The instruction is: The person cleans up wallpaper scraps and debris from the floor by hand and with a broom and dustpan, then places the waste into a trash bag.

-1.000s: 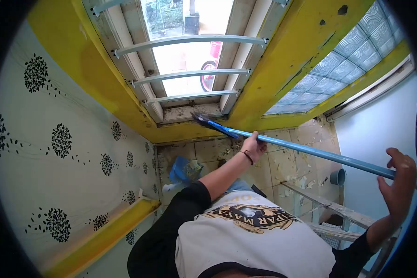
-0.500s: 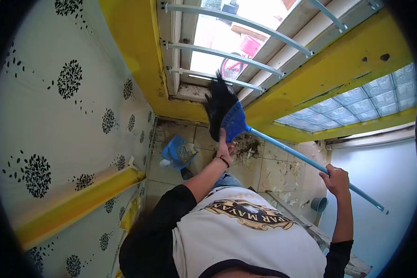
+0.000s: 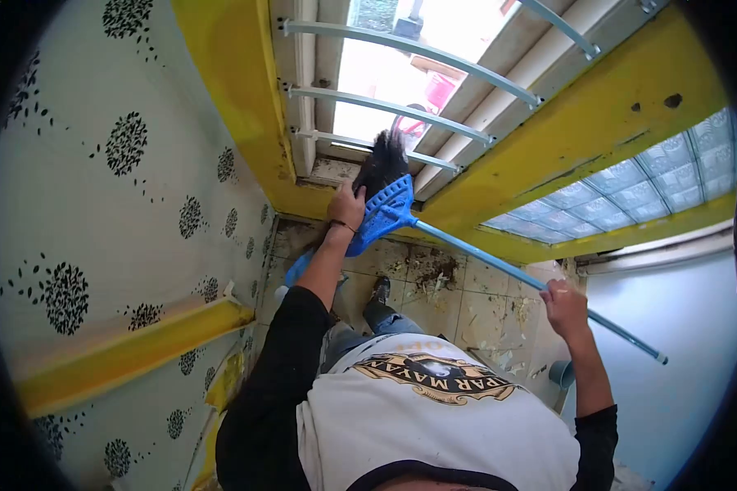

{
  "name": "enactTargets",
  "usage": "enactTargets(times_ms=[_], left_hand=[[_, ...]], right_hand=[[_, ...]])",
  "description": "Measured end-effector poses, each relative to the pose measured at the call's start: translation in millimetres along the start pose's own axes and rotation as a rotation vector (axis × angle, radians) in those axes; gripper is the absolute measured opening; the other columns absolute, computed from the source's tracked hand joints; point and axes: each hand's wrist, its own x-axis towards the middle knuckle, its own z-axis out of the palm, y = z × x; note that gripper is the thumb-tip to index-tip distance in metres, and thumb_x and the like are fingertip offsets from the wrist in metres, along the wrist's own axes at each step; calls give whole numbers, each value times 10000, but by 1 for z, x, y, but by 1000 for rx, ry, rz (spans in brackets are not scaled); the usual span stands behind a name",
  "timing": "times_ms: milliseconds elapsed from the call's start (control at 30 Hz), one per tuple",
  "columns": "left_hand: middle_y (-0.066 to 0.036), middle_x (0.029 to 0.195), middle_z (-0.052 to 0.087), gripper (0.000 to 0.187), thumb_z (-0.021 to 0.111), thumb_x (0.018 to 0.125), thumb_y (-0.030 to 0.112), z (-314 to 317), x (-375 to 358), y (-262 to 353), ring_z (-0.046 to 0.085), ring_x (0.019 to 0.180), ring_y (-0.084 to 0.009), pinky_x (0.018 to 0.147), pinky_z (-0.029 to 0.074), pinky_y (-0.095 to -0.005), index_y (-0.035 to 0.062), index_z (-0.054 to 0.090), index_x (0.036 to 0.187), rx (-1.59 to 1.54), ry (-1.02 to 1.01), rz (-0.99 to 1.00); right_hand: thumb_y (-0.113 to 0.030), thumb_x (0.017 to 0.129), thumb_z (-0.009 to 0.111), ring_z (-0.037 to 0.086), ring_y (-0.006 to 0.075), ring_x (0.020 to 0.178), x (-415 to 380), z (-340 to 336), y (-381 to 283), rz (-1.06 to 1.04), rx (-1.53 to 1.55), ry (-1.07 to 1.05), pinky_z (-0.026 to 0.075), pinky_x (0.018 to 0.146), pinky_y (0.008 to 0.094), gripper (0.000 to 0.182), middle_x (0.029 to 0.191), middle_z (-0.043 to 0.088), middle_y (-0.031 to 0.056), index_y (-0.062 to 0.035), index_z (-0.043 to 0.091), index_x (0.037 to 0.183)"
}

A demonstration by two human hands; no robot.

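Note:
A broom with a blue head (image 3: 385, 210), black bristles (image 3: 384, 164) and a light-blue pole (image 3: 483, 260) slants across the view, bristles raised toward the barred window. My left hand (image 3: 348, 206) is closed around the black bristles beside the blue head. Further along, my right hand (image 3: 566, 306) wraps the pole, whose end sticks out beyond it at lower right. Below my left forearm, a blue dustpan-like container (image 3: 298, 268) is mostly hidden on the floor. Dark dirt and pale flakes (image 3: 436, 270) lie on the tiles near my shoe (image 3: 382, 288).
Metal bars (image 3: 393, 102) cross the window in the yellow wall (image 3: 516, 180). Patterned wallpaper (image 3: 131, 221) covers the left wall, with a yellow ledge (image 3: 139, 348) jutting out. A grey bucket (image 3: 561, 373) stands at right by a pale blue panel (image 3: 671, 327).
My left hand has shifted up and left, from the blue head's lower edge onto the bristles. The broom has turned and moved slightly left, and my right hand has moved left with the pole.

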Motion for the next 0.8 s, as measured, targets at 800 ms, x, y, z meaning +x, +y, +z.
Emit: enactTargets(times_ms=[800], left_hand=[[-128, 931, 613, 125, 651, 759, 80, -144, -172, 47, 570, 844, -294, 704, 449, -384, 33, 615, 869, 131, -103, 299]], right_hand=[[-458, 888, 444, 606, 377, 844, 105, 151, 17, 82, 425, -553, 468, 738, 480, 425, 874, 636, 196, -89, 645, 947]])
